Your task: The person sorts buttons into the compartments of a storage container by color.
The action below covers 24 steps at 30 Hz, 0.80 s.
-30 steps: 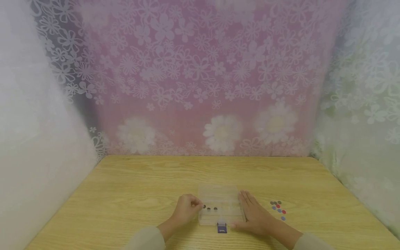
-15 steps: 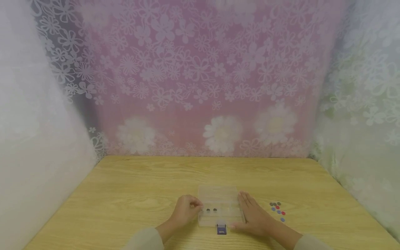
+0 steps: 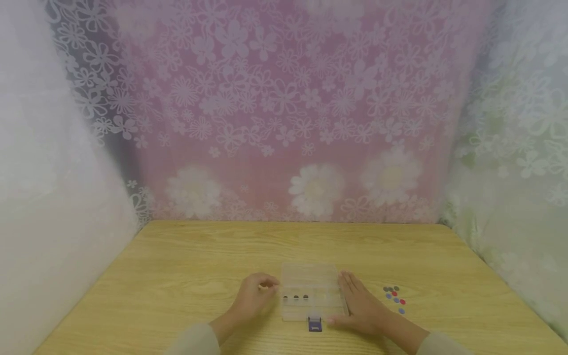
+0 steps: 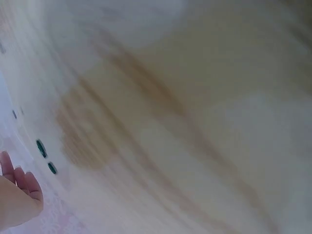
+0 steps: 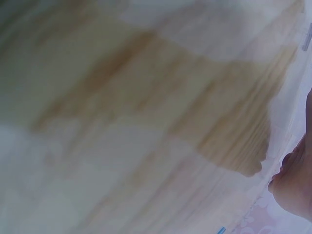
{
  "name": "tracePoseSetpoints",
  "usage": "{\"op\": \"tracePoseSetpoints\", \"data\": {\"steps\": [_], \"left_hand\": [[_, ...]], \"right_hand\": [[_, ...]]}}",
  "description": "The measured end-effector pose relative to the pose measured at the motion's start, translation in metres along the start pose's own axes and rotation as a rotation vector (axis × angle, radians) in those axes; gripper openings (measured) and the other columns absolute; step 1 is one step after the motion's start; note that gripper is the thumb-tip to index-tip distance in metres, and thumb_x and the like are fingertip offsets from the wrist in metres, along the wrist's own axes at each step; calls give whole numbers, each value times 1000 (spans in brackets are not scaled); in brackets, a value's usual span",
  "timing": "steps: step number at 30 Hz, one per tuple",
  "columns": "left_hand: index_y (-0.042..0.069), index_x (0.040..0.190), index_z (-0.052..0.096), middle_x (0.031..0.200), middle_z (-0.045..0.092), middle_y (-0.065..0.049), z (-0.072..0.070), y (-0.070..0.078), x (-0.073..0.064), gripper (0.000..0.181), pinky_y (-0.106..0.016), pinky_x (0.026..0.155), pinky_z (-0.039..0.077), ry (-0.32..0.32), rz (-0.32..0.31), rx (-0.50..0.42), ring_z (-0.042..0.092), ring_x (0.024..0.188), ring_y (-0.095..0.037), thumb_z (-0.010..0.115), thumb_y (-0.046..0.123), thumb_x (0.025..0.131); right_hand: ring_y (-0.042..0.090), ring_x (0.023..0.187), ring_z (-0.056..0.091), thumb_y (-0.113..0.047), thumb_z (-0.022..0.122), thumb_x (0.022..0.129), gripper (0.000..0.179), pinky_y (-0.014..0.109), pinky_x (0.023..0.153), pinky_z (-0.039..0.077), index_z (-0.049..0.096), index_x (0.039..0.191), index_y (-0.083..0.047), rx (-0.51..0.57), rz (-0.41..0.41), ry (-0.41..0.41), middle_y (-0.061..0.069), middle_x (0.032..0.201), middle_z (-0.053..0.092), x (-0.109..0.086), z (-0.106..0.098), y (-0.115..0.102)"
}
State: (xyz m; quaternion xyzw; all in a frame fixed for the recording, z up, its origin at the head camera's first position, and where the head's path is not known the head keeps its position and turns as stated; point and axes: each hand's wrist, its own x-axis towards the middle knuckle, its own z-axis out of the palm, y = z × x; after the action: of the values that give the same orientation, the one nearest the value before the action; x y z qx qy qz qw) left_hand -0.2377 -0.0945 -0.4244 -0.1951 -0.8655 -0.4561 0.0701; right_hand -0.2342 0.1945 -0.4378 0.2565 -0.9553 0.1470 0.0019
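Observation:
A clear plastic compartment box [image 3: 297, 312] stands on the table with its lid [image 3: 309, 273] raised at the back and a dark blue latch [image 3: 315, 324] at its front. Three small black discs [image 3: 296, 297] show in a row in its left compartments. My left hand [image 3: 250, 298] is just left of the box, apart from it, fingers loosely bent, nothing visible between them. Along the box's right side lies my right hand [image 3: 364, 305], its fingers straight against the wall and its thumb near the front edge. Both wrist views are mostly pale, blurred table surface.
To the right of my right hand lie several loose discs [image 3: 396, 300] in blue, red and dark grey on the wooden table [image 3: 199, 256]. A pink flowered curtain [image 3: 266, 123] hangs behind the table, with pale curtains at both sides.
My left hand has drawn back to the left from the box, leaving the leftmost black disc in its compartment. My right hand stays against the box.

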Motion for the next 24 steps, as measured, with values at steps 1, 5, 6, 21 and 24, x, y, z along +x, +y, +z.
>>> {"op": "tracePoseSetpoints", "data": {"steps": [1, 5, 6, 21, 24], "left_hand": [[2, 96, 68, 95, 67, -7, -2, -2, -1, 14, -25, 76, 50, -4, -3, -5, 57, 91, -19, 61, 12, 88], [3, 99, 66, 98, 66, -7, -7, -8, -3, 17, -18, 73, 47, -12, -10, -5, 55, 91, -16, 59, 15, 90], [3, 99, 66, 97, 66, -6, -8, -9, -3, 17, -17, 72, 47, -12, -10, -4, 56, 90, -16, 59, 15, 90], [-4, 96, 65, 92, 65, -12, -22, -17, -11, 17, -16, 66, 52, -12, -12, -28, 62, 78, -17, 60, 11, 89], [-3, 95, 65, 92, 66, -11, -25, -22, -13, 16, -17, 68, 51, -1, -25, -15, 62, 79, -17, 60, 11, 89]], "right_hand": [[46, 138, 17, -69, 52, 79, 107, 53, 111, 20, 21, 142, 11, -3, -2, 1, 32, 149, 17, 0, 0, 0], [47, 138, 18, -69, 52, 79, 107, 53, 111, 20, 22, 141, 12, -11, -10, 5, 32, 148, 17, 0, -1, 0], [47, 138, 18, -69, 52, 79, 107, 53, 111, 20, 22, 141, 12, -13, -10, 7, 33, 148, 18, 0, -1, 0], [46, 138, 18, -69, 52, 79, 107, 52, 111, 20, 21, 142, 12, -15, -16, 18, 32, 149, 17, 0, 0, 1], [46, 138, 17, -69, 52, 79, 107, 53, 111, 20, 21, 142, 12, -7, -12, 12, 32, 149, 17, 0, 0, 1]]}}
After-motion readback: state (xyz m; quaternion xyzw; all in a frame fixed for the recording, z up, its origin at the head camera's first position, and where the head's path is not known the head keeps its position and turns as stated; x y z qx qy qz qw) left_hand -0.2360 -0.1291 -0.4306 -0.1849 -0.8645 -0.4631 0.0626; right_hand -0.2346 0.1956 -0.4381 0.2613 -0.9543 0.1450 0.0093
